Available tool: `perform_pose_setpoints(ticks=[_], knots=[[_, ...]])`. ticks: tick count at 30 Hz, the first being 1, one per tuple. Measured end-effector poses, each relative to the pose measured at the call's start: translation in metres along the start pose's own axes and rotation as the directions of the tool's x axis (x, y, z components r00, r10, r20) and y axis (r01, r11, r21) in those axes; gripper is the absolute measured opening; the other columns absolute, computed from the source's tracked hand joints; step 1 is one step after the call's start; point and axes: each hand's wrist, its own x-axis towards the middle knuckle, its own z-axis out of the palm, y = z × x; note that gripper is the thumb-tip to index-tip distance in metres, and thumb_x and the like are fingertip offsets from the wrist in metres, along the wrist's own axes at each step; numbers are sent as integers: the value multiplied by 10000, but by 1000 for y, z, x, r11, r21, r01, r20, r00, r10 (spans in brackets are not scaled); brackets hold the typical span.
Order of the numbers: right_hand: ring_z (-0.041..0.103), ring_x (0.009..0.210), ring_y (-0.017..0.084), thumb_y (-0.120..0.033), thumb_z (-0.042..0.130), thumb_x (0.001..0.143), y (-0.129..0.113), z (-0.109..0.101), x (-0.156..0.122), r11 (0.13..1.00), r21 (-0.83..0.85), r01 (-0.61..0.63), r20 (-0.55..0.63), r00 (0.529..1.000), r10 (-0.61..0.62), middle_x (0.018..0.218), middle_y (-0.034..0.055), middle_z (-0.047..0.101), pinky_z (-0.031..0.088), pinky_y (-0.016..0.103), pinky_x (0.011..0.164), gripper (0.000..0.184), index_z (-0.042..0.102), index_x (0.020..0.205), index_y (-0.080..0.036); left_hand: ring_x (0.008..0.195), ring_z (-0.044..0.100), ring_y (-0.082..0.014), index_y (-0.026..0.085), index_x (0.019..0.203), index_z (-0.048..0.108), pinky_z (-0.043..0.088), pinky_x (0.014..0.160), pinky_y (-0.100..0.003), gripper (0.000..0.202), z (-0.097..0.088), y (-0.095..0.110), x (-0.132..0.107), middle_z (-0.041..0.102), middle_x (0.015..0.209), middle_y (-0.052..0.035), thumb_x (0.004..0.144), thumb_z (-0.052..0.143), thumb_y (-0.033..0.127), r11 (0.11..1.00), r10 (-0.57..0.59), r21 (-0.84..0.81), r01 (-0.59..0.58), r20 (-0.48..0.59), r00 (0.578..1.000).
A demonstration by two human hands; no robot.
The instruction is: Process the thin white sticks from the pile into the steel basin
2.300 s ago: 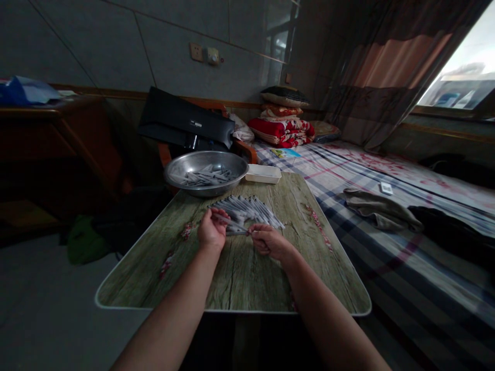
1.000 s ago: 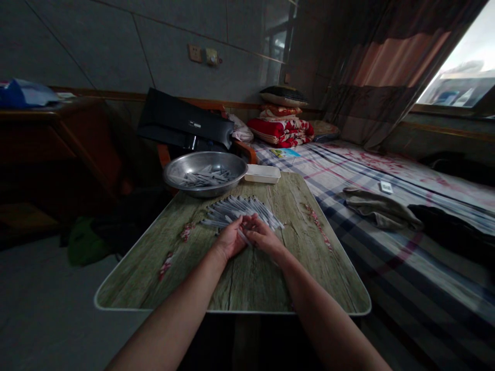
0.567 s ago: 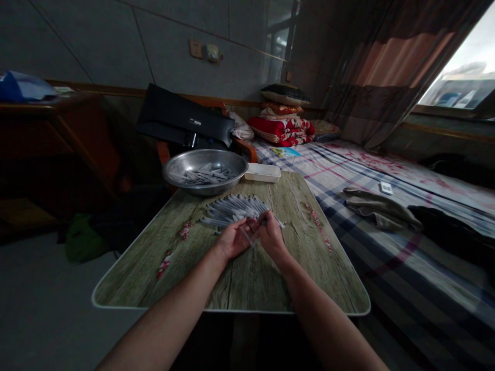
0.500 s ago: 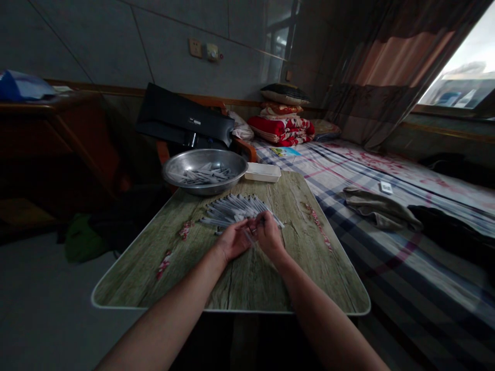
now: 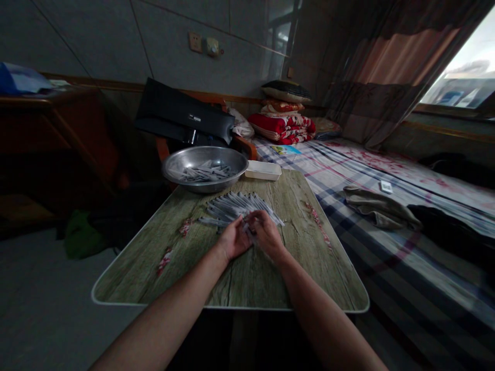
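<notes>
Fingers (image 5: 248,224) of left hand (image 5: 233,240) and right hand (image 5: 267,235) together at grey sticks (image 5: 231,205), their hold undiscernible in dimness.

cannot tell whether anything is pinched where the bare left hand (image 5: 234,241) and bare right hand (image 5: 267,235) meet: too small, too dim. cannot see the near ends of the fanned pile of thin pale grey sticks (image 5: 231,206) behind both hands.

Grey-white sticks (image 5: 235,206) lie on a green-grey wood-grain worktop (image 5: 270,278) with red flower marks, beside a silver bowl (image 5: 204,167) and a blue-checked bed (image 5: 348,206).
</notes>
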Motion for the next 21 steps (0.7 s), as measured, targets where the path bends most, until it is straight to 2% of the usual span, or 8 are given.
perform_pose_setpoints(ticks=[3, 5, 7, 10, 13, 15, 19, 21], knots=[[654, 903, 192, -222, 449, 914, -1, -11, 3, 1000, -2, 0, -186, 983, 0, 978, 41, 698, 503, 319, 817, 191, 608, 1018, -231, 604, 670, -133, 113, 894, 642, 570, 599, -240, 206, 9, 2, -8, 689, 746, -70, 989, 461, 139, 998, -65, 14, 66, -89, 994], [642, 905, 197, -246, 456, 916, 0, -18, 5, 998, -60, 3, -273, 962, -19, 950, 47, 694, 488, 332, 859, 167, 610, 977, -221, 479, 565, -75, 119, 853, 605, 450, 441, -150, 193, 16, 8, -15, 612, 673, -28, 986, 465, 109, 994, -105, 28, 109, -124, 987], [628, 885, 202, -238, 460, 894, 3, -21, 6, 993, -121, 1, -293, 955, -37, 926, 54, 687, 482, 340, 855, 160, 610, 942, -213, 409, 456, -39, 131, 831, 569, 322, 357, -112, 196, 23, 18, -24, 523, 626, 17, 993, 461, 113, 996, -87, 19, 90, -134, 987], [606, 873, 213, -188, 479, 845, 8, -20, 7, 969, -247, 21, -219, 973, -77, 902, 61, 672, 468, 347, 845, 151, 615, 909, -210, 421, 439, -44, 156, 821, 532, 365, 367, -127, 192, 34, 38, -36, 478, 646, 31, 991, 452, 118, 999, 31, -13, -34, -214, 976], [586, 893, 229, -125, 521, 792, 12, -16, 7, 923, -383, 36, -102, 991, -81, 911, 74, 671, 448, 361, 860, 172, 624, 903, -208, 522, 533, -90, 169, 852, 523, 499, 452, -200, 144, 42, 62, -44, 526, 745, -11, 939, 465, 70, 993, 102, -15, -115, -356, 929], [575, 921, 243, -95, 551, 764, 13, -13, 6, 890, -453, 51, -30, 997, -72, 931, 86, 675, 436, 376, 884, 193, 634, 902, -201, 591, 568, -116, 175, 882, 522, 523, 484, -225, 156, 47, 80, -46, 539, 815, -37, 883, 478, 26, 990, 126, -4, -140, -404, 906], [553, 949, 257, -113, 599, 782, 10, -11, 4, 850, -516, 110, 84, 993, -77, 961, 101, 671, 418, 389, 903, 150, 664, 895, -188, 645, 548, -120, 196, 906, 513, 505, 510, -220, 168, 69, 130, -38, 523, 898, -51, 856, 495, 37, 956, 291, 100, -275, -421, 859], [545, 954, 256, -128, 610, 796, 8, -11, 3, 841, -525, 129, 119, 990, -78, 969, 102, 666, 415, 384, 895, 139, 679, 904, -183, 694, 551, -136, 203, 925, 526, 482, 519, -220, 129, 88, 159, -28, 529, 934, -66, 873, 525, 85, 923, 386, 183, -339, -455, 803]])
